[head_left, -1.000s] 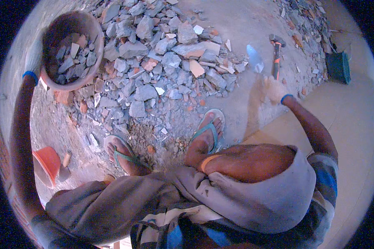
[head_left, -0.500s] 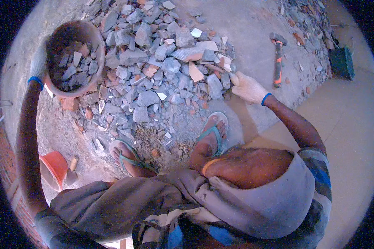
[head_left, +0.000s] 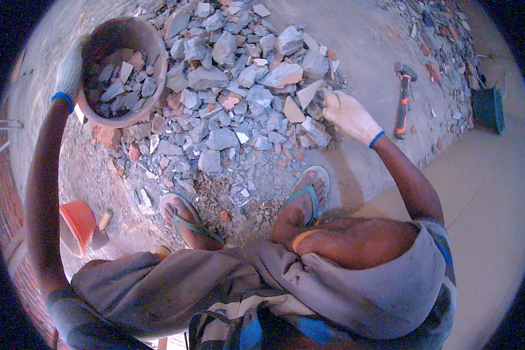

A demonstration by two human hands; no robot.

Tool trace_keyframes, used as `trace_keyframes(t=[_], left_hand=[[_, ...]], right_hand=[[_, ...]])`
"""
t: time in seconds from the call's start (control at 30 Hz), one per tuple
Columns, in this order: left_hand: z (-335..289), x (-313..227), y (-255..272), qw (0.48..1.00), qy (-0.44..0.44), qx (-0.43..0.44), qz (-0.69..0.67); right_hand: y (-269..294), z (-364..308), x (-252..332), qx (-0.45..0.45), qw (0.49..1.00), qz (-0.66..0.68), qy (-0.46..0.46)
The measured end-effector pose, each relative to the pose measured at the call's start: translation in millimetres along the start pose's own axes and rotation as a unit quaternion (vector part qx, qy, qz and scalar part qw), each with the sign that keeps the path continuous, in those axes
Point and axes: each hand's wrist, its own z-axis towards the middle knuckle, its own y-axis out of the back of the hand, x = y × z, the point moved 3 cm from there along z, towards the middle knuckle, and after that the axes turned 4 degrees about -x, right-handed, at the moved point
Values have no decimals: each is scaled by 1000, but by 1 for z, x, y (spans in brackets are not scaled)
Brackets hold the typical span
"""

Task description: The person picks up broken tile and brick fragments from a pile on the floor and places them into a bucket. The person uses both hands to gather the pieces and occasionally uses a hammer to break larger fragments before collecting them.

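My left hand (head_left: 70,73), in a white knit glove with a blue cuff, grips the left rim of a round, dusty bucket (head_left: 160,87). Grey stone chunks and pale tile shards (head_left: 126,72) lie inside it. The bucket is tilted against the left side of a rubble heap (head_left: 223,139). My right hand (head_left: 349,115), gloved the same way, is closed at the heap's right edge, beside a flat beige shard (head_left: 293,109) and a pale triangular piece (head_left: 309,93). Its fingertips press among the broken pieces; what they hold is not clear.
A hammer (head_left: 402,105) with a black and orange handle lies right of the heap. Farther right are more rubble (head_left: 431,58) and a dark green container (head_left: 487,111). An orange bucket (head_left: 79,221) lies tipped at the left. My sandalled feet (head_left: 309,189) stand at the heap's near edge.
The view has shifted, so the scene sits lower and farther right. My right hand has moved farther away along the heap's edge, where some pieces have shifted. The left hand stays on the bucket.
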Motion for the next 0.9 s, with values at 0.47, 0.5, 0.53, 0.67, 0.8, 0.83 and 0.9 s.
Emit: trace_keyframes(t=[0.47,0.5,0.53,0.67,0.8,0.83,0.9], left_hand=[[14,8,5,874,-282,8,395],[10,6,7,892,-227,24,389],[5,-3,8,899,-228,9,373],[-21,-27,3,956,-117,-32,266],[-31,-40,-8,971,-151,-27,184],[-27,-41,-10,973,-160,-22,164],[-18,-34,-9,979,-144,-26,139]], right_hand=[[48,-11,38,-17,972,-206,109],[50,-9,50,-2,965,-234,118],[54,-6,64,-8,978,-184,100],[80,20,125,38,986,-151,63],[58,72,201,5,885,-250,393],[46,89,219,-33,864,-246,437],[24,116,249,-92,862,-295,402]])
